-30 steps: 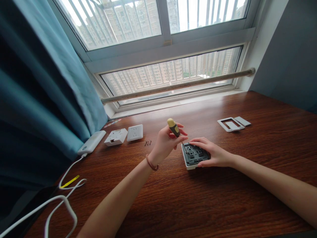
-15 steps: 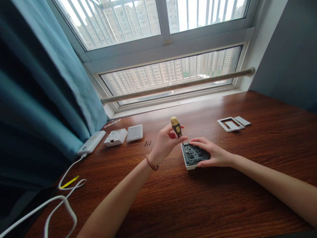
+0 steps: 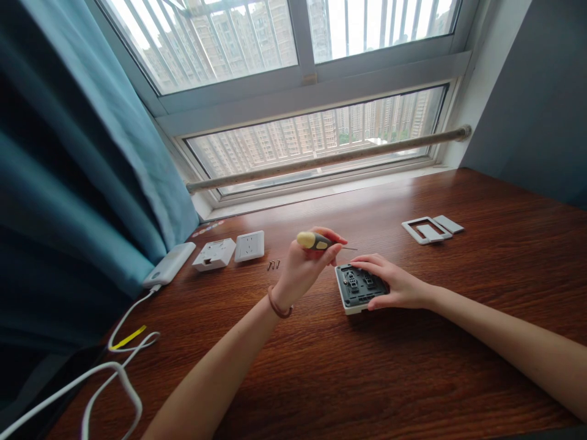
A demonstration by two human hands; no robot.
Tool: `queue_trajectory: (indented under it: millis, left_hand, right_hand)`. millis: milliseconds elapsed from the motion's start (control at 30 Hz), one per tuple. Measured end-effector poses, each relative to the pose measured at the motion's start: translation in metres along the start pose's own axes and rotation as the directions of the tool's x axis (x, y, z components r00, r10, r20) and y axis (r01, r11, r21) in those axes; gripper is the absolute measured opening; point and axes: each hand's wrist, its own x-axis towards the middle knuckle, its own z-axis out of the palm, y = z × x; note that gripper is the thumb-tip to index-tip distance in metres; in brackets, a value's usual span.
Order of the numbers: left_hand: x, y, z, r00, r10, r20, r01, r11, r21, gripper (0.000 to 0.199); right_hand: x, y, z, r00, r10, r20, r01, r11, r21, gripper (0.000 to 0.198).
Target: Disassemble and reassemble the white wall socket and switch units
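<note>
My left hand [image 3: 305, 266] is closed around a screwdriver [image 3: 316, 241] with a yellow and grey handle. The tool lies nearly level, its thin shaft pointing right, above and apart from the wall switch [image 3: 360, 287]. That switch rests on the table, a dark grey mechanism on a white base, with its inner parts exposed. My right hand [image 3: 397, 284] grips it from the right, fingers along the far edge and thumb at the near edge. Several small screws [image 3: 273, 265] lie on the table left of my left wrist.
A white socket plate [image 3: 250, 245] and a white mounting box [image 3: 214, 254] sit at the left, beside a white power bank [image 3: 169, 264] with a cable [image 3: 131, 345]. A white frame [image 3: 415, 229] and a cover piece [image 3: 449, 223] lie far right. Behind is the window.
My left hand has lifted the screwdriver off the switch and tilted it from upright to nearly level, handle to the left. My right hand and the switch have stayed in place.
</note>
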Motion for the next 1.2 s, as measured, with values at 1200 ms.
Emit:
queue_trajectory:
  millis: [1200]
  left_hand:
    - [-0.049,-0.078,0.008,0.991,-0.094,0.099,0.052,0.93,0.364,0.019]
  right_hand:
    - [0.006,-0.015,-0.004,0.748,0.654,0.111,-0.616,0.623,0.482,0.063]
